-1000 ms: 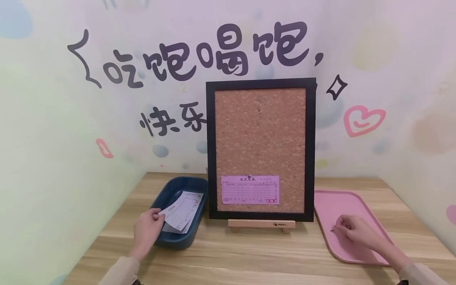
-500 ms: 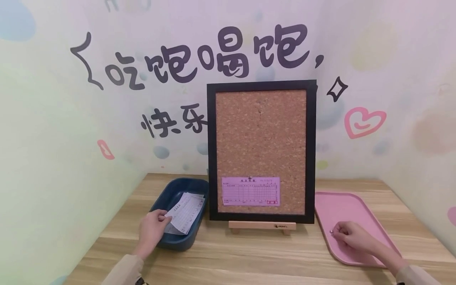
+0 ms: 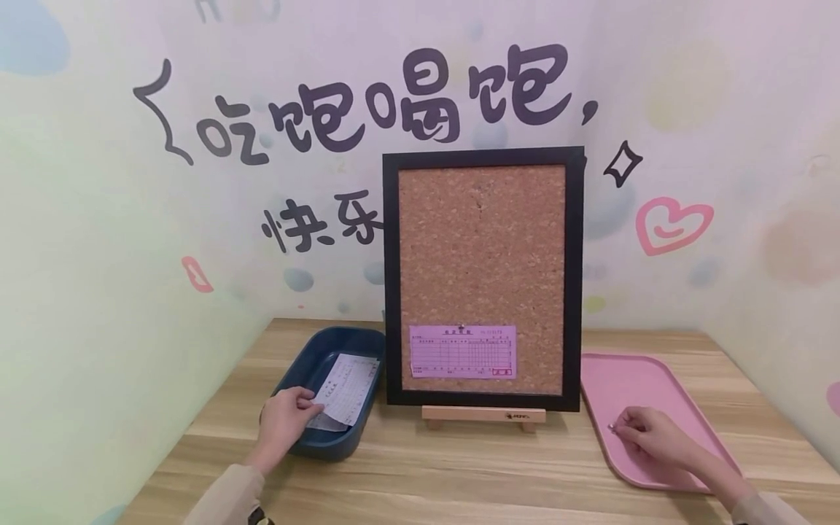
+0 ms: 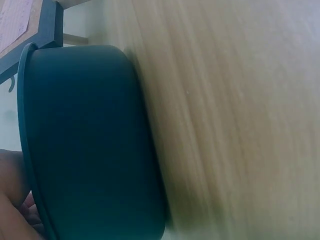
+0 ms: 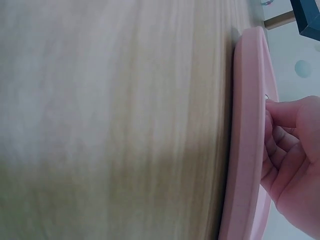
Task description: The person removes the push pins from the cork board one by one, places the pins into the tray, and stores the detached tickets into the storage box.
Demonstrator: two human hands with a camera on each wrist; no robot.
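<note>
In the head view my left hand (image 3: 282, 426) reaches over the near left rim of a dark blue bin (image 3: 331, 448). Its thumb and fingers pinch the left end of a white printed paper slip (image 3: 351, 383), which overlaps other paper in the bin. The left wrist view shows mostly the bin's outer wall (image 4: 90, 140), hiding the fingertips. On the right, my right hand (image 3: 656, 437) is over a pink tray (image 3: 646, 383), thumb and forefinger pinching a small silvery pin (image 3: 612, 429). In the right wrist view the tray's rim (image 5: 247, 135) partly hides that hand's fingers.
Between bin and tray a black-framed cork board (image 3: 482, 255) stands on a small wooden easel (image 3: 482, 415). A pink printed slip (image 3: 462, 351) is pinned low on it. Behind the wooden table (image 3: 394, 481) is a wall (image 3: 722, 146) with large black lettering.
My left hand has shifted a little to the right, and the white slip has slid and turned with it in the bin. The right hand stays nearly in place over the tray.
</note>
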